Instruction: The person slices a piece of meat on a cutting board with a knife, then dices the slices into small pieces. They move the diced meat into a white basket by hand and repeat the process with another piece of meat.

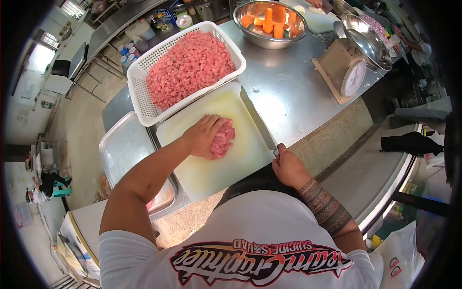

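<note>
On the pale cutting board [197,178] lies a small pile of cut raw meat [223,139]. My left hand [202,136] rests on the left side of this meat, its fingers bent together over it. A wide-bladed knife [258,120] is in my right hand [288,166], whose fingers are wrapped round the handle at the board's right edge. The blade points away from me along that edge, to the right of the meat and apart from it. Behind the board, a white perforated basket [139,98] holds a large heap of diced meat [190,67].
A metal tray [126,144] lies left of the board. Further back stand a steel bowl [269,42] with carrots and a scale [337,72] with a metal pan. Another person's hand [315,4] shows at the top. A seated person [45,185] is far left.
</note>
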The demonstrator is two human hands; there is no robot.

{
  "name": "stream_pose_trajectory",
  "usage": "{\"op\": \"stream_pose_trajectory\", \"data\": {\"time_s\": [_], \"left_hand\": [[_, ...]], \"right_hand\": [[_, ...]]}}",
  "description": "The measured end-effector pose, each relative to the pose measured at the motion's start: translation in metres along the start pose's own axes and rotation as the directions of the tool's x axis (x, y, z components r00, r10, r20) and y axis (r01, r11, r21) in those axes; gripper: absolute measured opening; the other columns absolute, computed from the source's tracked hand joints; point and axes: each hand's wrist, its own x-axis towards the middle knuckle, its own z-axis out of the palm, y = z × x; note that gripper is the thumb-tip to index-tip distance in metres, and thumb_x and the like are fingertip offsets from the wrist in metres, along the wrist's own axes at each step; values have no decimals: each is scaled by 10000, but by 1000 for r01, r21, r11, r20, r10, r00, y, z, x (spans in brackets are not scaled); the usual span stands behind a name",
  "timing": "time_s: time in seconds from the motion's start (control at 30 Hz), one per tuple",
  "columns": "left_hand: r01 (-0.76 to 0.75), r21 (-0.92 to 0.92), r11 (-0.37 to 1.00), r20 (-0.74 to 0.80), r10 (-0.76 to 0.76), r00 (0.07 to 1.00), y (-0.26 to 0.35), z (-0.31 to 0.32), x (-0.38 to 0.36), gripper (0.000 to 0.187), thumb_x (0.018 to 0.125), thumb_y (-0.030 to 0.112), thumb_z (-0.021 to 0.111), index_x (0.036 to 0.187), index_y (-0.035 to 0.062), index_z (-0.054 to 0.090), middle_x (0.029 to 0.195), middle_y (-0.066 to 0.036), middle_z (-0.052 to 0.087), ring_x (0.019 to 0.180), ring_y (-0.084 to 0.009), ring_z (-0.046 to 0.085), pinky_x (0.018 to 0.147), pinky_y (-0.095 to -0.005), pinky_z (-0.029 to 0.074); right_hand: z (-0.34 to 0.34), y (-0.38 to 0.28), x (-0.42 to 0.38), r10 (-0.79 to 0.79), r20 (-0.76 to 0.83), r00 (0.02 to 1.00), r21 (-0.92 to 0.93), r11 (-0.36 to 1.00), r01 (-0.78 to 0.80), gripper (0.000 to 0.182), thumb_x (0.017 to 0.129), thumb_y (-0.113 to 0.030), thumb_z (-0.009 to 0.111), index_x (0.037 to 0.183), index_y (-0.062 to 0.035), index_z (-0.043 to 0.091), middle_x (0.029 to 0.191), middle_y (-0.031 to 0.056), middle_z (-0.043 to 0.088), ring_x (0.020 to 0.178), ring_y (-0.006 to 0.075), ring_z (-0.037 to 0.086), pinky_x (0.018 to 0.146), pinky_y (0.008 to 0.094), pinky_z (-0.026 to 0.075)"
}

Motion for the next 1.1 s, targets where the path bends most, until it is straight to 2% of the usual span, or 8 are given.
{"op": "stream_pose_trajectory", "data": {"time_s": [0.07, 0.13, 0.27, 0.37, 0.57, 0.77, 0.97, 1.1], "left_hand": [[57, -80, 995, -142, -68, 988, 15, 11, 2, 1212, 665, 566, 885, 1581, -4, 334, 1439, -242, 487, 1374, -455, 489, 1254, -577, 320], [311, -139, 940, -228, -336, 914, 47, 24, 6, 1179, 689, 555, 873, 1571, -18, 341, 1439, -250, 483, 1366, -441, 498, 1254, -581, 316], [746, -254, 616, -255, -786, 563, 103, 44, 16, 1231, 686, 576, 885, 1580, -46, 310, 1474, -292, 457, 1450, -477, 425, 1257, -642, 269], [789, -148, 596, -424, -759, 494, 108, 65, 14, 1256, 683, 533, 933, 1599, -42, 296, 1493, -358, 439, 1485, -565, 359, 1217, -729, 245], [725, -184, 664, -319, -738, 595, 92, 58, 16, 1392, 605, 543, 981, 1600, -94, 245, 1586, -375, 341, 1518, -571, 300, 1254, -665, 265], [823, -246, 513, -254, -853, 456, 112, 55, 15, 1421, 656, 655, 911, 1613, -119, 201, 1610, -346, 329, 1519, -490, 326, 1289, -536, 271], [833, -308, 460, -331, -872, 359, 112, 69, 12, 1376, 618, 569, 967, 1584, -111, 264, 1598, -358, 354, 1530, -519, 316, 1278, -575, 287], [941, -69, 333, -248, -919, 307, 123, 56, 20, 1443, 613, 628, 946, 1619, -107, 218, 1663, -373, 272, 1600, -514, 192, 1308, -618, 160]], "right_hand": [[-4, -1, 1, -13, 0, 1000, -4, 1000, 13, 240, 966, -132, 603, 1130, 25, 524, 945, 303, 721, 917, 499, 708, 819, 588, 562], [-11, 0, 3, -46, 8, 999, -10, 999, 46, 242, 958, -135, 606, 1123, 25, 532, 955, 296, 726, 925, 495, 710, 822, 583, 563], [-29, -11, 23, -92, 124, 988, -139, 984, 109, 230, 950, -125, 593, 1104, 36, 536, 975, 290, 729, 953, 490, 710, 841, 573, 563], [-32, -12, 44, -197, 184, 963, -172, 958, 229, 228, 945, -107, 581, 1102, 48, 524, 973, 301, 725, 967, 489, 710, 858, 573, 562], [-21, -24, 64, -337, 362, 869, -118, 908, 402, 241, 936, -62, 565, 1118, 73, 482, 951, 327, 710, 956, 505, 706, 862, 577, 560], [-19, -28, 69, -458, 468, 756, -38, 844, 535, 236, 931, -49, 561, 1106, 83, 475, 939, 337, 701, 922, 509, 707, 857, 574, 560], [-21, -19, 91, -525, 471, 709, 31, 813, 581, 245, 929, -64, 574, 1117, 65, 483, 931, 326, 701, 915, 502, 710, 859, 571, 560], [-40, -6, 101, -502, 435, 747, -20, 824, 566, 247, 928, -77, 582, 1110, 61, 488, 968, 326, 705, 950, 500, 710, 872, 568, 559]]}}
